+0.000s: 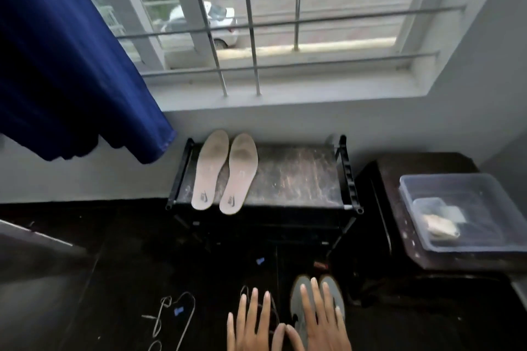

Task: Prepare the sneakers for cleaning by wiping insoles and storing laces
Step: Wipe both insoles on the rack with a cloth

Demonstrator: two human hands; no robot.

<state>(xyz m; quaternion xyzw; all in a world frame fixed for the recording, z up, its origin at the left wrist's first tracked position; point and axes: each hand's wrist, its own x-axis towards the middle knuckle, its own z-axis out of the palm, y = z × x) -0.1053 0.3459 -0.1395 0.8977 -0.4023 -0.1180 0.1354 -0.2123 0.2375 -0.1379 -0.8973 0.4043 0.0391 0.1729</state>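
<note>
- Spreading left hand (251, 325) and right hand (323, 322) wide, holding nothing, right one over sneakers (295, 299).
- Insoles (225, 171) are sitting on bench (291, 177); likely next: gathering loose laces (162, 305).

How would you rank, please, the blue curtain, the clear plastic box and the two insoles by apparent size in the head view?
1. blue curtain
2. clear plastic box
3. paler insole, dirtier insole: alike

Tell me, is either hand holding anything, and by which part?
Nothing is held. The left hand and right hand are both spread with straight fingers. The right hand is over the grey sneakers but does not grip them.
</note>
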